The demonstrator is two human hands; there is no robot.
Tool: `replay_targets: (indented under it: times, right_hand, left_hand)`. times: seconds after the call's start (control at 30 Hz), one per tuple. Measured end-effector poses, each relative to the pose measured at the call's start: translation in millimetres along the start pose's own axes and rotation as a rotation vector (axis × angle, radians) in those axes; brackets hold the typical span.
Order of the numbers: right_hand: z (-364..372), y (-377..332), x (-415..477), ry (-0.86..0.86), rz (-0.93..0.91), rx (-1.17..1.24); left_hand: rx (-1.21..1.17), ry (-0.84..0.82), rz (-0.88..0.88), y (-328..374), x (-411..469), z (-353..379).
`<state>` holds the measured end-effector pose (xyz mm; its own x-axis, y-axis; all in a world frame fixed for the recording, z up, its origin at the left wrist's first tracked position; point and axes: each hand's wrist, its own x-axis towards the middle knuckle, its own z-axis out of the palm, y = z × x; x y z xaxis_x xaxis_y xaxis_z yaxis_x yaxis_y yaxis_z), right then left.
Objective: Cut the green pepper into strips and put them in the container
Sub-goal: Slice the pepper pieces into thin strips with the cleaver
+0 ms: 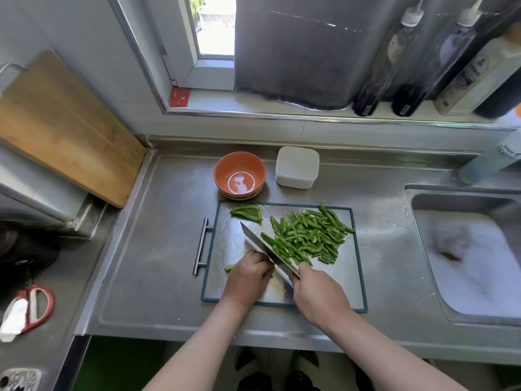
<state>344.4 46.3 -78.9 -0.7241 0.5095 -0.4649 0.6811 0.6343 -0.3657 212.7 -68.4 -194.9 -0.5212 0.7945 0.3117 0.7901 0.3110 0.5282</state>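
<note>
A steel cutting board point(349, 283) with a dark rim lies on the counter. A heap of green pepper strips point(307, 235) covers its right half. An uncut pepper piece point(246, 212) lies at its far left corner. My right hand point(317, 294) grips the handle of a knife point(265, 248), whose blade slants up to the left beside the strips. My left hand point(248, 277) is curled down on a pepper piece point(229, 267); only its green tip shows left of the knuckles. Behind the board stand an orange bowl point(239, 176) and a white lidded container point(297, 166).
A sink point(465, 249) holding foamy water is at the right. A wooden board point(59, 128) leans at the left wall. Red scissors point(33, 309) lie at the lower left. Bottles point(394, 60) stand on the window sill, and one bottle point(493, 162) lies by the sink.
</note>
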Motion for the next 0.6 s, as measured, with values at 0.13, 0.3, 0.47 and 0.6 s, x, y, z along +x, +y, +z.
replay_targets:
  times: [0.13, 0.3, 0.47, 0.6]
  right_hand:
    - [-0.3, -0.1, -1.8, -0.004, 0.0, 0.003]
    - [1.8, 0.2, -1.6, -0.013, 0.007, 0.0]
    - [4.5, -0.7, 1.0, -0.011, 0.01, -0.009]
    - [6.7, -1.6, 5.5, -0.013, 0.023, 0.001]
  left_hand:
    - [-0.017, 0.005, -0.011, -0.5, -0.5, 0.6]
    - [-0.013, 0.001, -0.021, -0.3, -1.4, 0.3]
    - [-0.004, 0.02, -0.033, 1.1, -1.2, 1.0]
    - [-0.001, 0.029, -0.042, -0.2, -1.9, 2.1]
